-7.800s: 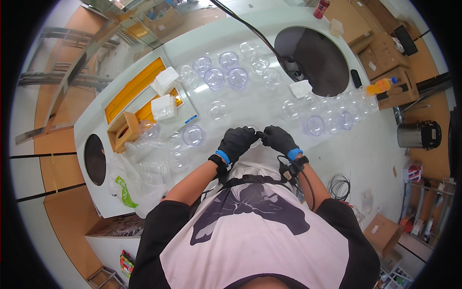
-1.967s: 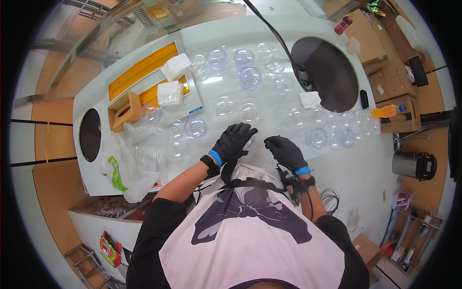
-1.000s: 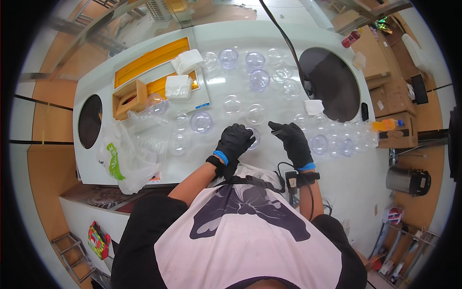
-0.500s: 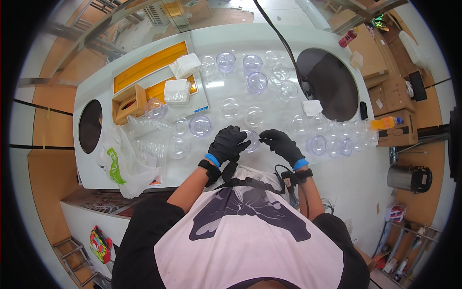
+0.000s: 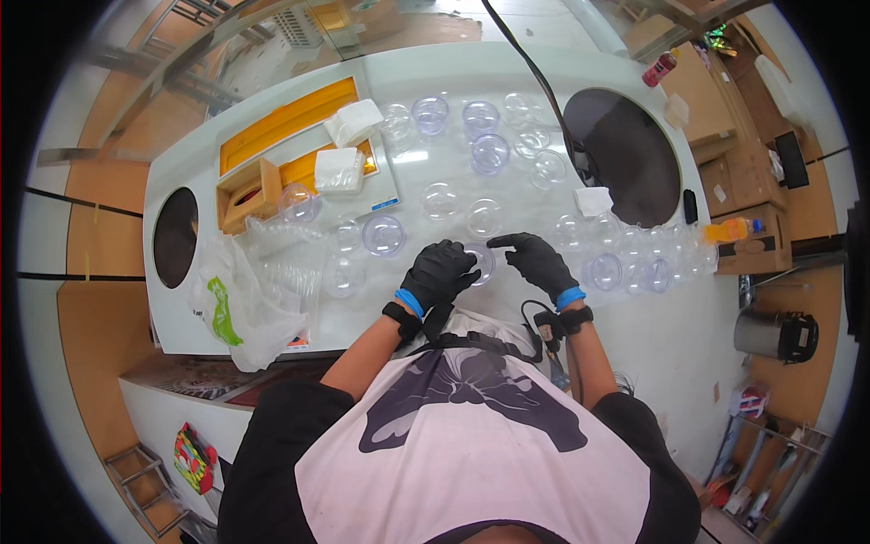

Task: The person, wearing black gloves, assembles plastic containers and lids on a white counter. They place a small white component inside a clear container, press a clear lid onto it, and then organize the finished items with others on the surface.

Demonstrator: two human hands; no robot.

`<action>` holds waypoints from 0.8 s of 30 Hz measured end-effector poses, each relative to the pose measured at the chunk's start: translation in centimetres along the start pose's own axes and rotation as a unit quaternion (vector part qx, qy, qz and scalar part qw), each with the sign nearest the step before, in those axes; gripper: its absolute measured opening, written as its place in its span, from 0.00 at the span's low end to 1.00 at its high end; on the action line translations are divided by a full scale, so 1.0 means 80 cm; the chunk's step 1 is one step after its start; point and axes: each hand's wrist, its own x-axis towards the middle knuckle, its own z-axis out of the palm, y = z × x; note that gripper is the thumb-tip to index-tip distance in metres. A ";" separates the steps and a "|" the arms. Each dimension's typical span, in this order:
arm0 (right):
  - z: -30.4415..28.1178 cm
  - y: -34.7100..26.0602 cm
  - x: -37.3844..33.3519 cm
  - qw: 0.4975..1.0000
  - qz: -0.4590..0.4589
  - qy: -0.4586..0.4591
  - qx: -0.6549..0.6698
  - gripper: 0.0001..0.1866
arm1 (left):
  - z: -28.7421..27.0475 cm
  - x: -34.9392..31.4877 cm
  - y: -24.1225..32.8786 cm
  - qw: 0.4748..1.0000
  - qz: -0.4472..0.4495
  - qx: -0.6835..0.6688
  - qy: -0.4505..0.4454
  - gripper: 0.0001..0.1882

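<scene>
A clear, faintly bluish round plastic cup [image 5: 483, 265] stands on the white table right before me. Black-gloved, my left hand [image 5: 440, 273] is closed, its curled fingertips gripping the cup's left side. My right hand [image 5: 538, 263], in a matching glove, is open on the other side; its index finger reaches out to the cup's far right rim, and its lower fingers are partly bent. Just beyond stand two more clear round plastic pieces, one at the back [image 5: 440, 201] and one nearer [image 5: 485, 218]. Another bluish cup [image 5: 383, 236] is left of my left hand.
Several clear cups [image 5: 489, 154] stand farther back, and rows of them [image 5: 625, 258] lie at the right. Left are a plastic bag [image 5: 237, 313], a wooden box [image 5: 249, 195] and white napkin stacks [image 5: 340, 170]. A black cable [image 5: 544, 82] hangs over the table by a dark round inset [image 5: 625, 154].
My right index finger has straightened along the cup's far rim. My left hand keeps its place at the cup. The whole view has shifted slightly.
</scene>
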 end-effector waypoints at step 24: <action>0.043 0.075 0.026 0.976 -0.080 0.083 0.183 0.15 | 0.025 0.030 0.011 0.996 -0.089 0.022 -0.022 0.14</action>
